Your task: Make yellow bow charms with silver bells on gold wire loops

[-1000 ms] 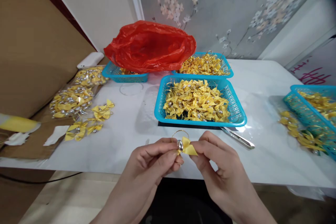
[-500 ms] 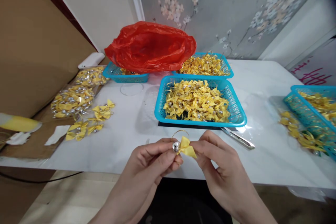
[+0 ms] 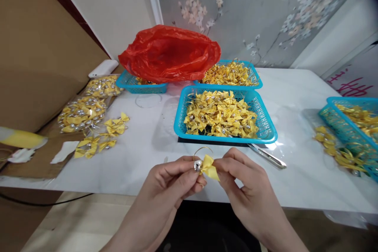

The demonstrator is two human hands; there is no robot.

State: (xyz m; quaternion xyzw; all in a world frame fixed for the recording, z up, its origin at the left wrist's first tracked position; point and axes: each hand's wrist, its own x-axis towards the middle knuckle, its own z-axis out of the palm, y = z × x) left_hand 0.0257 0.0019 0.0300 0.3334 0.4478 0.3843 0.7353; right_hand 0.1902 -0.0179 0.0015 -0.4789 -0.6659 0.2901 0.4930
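Between my two hands, just above the table's front edge, is a yellow ribbon bow (image 3: 209,168) with a silver bell (image 3: 197,165) and a thin gold wire loop (image 3: 203,149) standing up behind it. My left hand (image 3: 174,185) is closed, thumb and fingers pinching the bell side. My right hand (image 3: 246,183) is closed on the ribbon's right side with thumb and forefinger. Straight ahead stands a blue basket (image 3: 268,126) heaped with similar yellow bows (image 3: 221,114).
A metal tool (image 3: 268,156), perhaps a knife or tweezers, lies right of the basket. Behind are a red plastic bag (image 3: 168,53) and more blue baskets (image 3: 256,75). Loose bows (image 3: 88,146) and bagged bows (image 3: 81,114) lie left. Another blue basket (image 3: 333,116) stands at right.
My hands stay in nearly the same place. The right end of the bow's ribbon has shifted slightly between my right fingers.
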